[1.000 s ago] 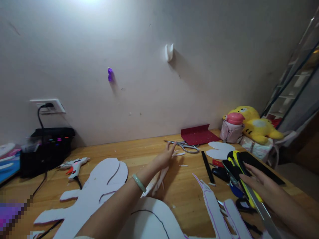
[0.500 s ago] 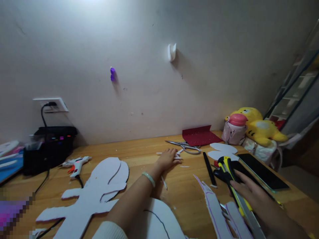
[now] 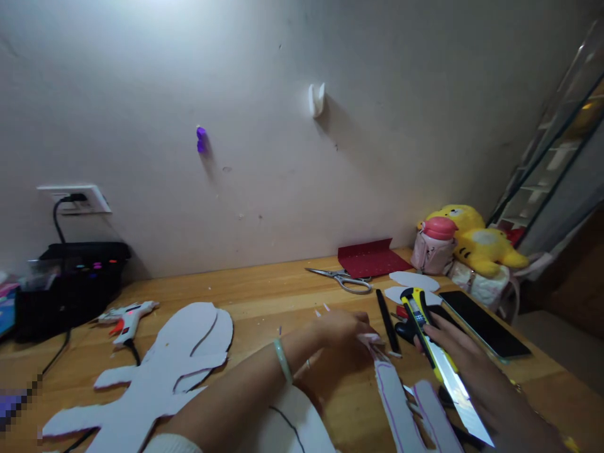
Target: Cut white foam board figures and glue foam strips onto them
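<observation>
At left we see a black case [image 3: 99,292] with coloured bits [image 3: 97,265] showing, then a glue gun [image 3: 132,319] and a cutout [image 3: 153,371] lying on the surface [image 3: 264,286]. Our left hand [image 3: 343,333] curls at the ragged tip of the strip [image 3: 395,402]; we cannot tell whether it pinches it. Behind, a pouch [image 3: 429,255] holds a bottle [image 3: 438,228] upright. Our right hand [image 3: 465,362] is wrapped round the cutter [image 3: 441,362], blade [image 3: 467,406] slanting towards us, probably to spare the left

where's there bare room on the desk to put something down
The biggest mostly bare patch runs along the wall, between the glue gun and the scissors, with small specks. A smaller one lies between the rounded white piece and the purple-lined piece, this side of the left hand. It's crowded around the right hand: knife, phone, black strip.
</observation>
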Tool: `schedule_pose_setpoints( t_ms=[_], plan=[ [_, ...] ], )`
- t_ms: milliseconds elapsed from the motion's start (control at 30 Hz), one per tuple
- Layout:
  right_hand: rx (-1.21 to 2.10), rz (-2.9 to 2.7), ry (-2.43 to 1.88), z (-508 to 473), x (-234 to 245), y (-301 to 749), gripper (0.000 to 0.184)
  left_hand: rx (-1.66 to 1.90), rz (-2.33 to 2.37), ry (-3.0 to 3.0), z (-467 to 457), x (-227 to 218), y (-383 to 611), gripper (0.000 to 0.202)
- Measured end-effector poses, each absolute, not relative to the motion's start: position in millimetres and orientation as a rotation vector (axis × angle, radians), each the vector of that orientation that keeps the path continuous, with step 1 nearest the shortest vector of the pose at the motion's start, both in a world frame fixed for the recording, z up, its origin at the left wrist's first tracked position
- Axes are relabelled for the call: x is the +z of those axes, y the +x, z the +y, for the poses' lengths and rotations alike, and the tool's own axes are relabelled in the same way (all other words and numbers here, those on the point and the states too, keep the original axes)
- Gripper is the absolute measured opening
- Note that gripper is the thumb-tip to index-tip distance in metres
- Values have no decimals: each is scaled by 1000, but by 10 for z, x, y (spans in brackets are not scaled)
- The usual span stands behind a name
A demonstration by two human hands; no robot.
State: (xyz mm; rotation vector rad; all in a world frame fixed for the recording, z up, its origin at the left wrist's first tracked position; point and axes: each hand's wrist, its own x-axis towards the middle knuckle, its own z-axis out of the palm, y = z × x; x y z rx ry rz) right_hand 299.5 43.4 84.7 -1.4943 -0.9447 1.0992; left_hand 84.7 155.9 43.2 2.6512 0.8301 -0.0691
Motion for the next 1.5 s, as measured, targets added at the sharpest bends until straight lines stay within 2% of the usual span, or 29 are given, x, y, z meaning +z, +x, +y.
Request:
schedule_pose_setpoints(
  t_ms=[100, 300, 433, 600, 800, 967, 1100, 1200, 1400, 1500],
  plan=[
    [1151, -859, -1478, 391, 870, 3004, 41, -97, 721, 2675, 1503, 360, 994, 40],
    [1110, -901, -1450, 345, 833, 3037, 46, -81, 740, 2669, 1469, 254, 1014, 27],
    [1132, -925, -1483, 383, 755, 3137, 50, -113, 932, 2627, 1526, 292, 832, 26],
    [1142, -822, -1483, 354, 783, 3138, 41, -128, 1267, 2526, 1651, 393, 353, 24],
    [1106, -867, -1529, 388, 797, 3140, 40, 65, 1527, 2372, 1557, 565, 287, 25],
    [1079, -774, -1554, 425, 764, 3115, 47, 81, 1458, 2311, 1357, 533, 988, 29],
    [1126, -763, -1535, 385, 805, 3060, 43, -14, 1397, 2324, 1306, 448, 1320, 27],
    [1078, -778, -1573, 373, 819, 3063, 42, -84, 1373, 2336, 1309, 430, 1343, 24],
    [1070, -799, -1696, 424, 795, 3096, 54, -159, 1368, 2385, 1346, 435, 1149, 23],
    [1050, -863, -1681, 411, 803, 3086, 46, -69, 1430, 2415, 1431, 436, 939, 24]
  ],
)
